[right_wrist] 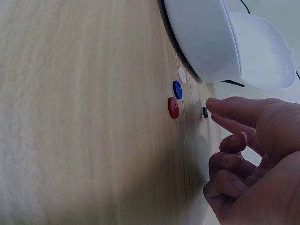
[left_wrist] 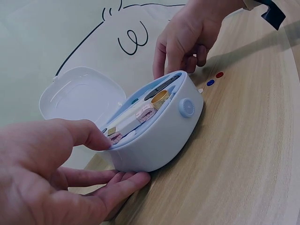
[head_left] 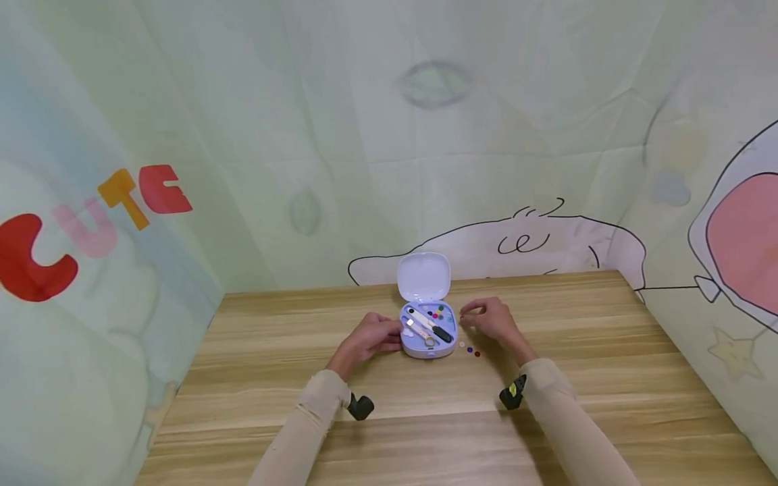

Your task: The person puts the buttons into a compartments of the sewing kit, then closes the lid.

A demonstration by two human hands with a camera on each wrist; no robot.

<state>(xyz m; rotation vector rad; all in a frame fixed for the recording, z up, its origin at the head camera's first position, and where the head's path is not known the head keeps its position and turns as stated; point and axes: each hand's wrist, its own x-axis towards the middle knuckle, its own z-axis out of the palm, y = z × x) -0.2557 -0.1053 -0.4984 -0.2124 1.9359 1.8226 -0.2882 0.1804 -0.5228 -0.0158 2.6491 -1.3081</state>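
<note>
An open white-and-lilac sewing kit box (head_left: pixel 415 351) stands upright on the table, its lid (head_left: pixel 423 275) raised at the back. My left hand (head_left: pixel 375 334) grips its left side; in the left wrist view the thumb is on the rim and the other fingers lie low against the wall. To the right of the box, my right hand (head_left: pixel 494 318) pinches a small dark blue button (right_wrist: pixel 205 112) at the tips of thumb and forefinger, close to the tabletop. A white button (right_wrist: pixel 182 75), a blue button (right_wrist: pixel 177 90) and a red button (right_wrist: pixel 173 108) lie in a row nearby.
Inside the box are a black-handled tool (head_left: pixel 442 333), a rolled measuring tape (left_wrist: pixel 146 112), a gold-coloured ring (left_wrist: pixel 160 98) and several coloured buttons (head_left: pixel 435 315). The wooden table (head_left: pixel 292 351) ends at a printed cloth backdrop (head_left: pixel 340 175) behind the lid.
</note>
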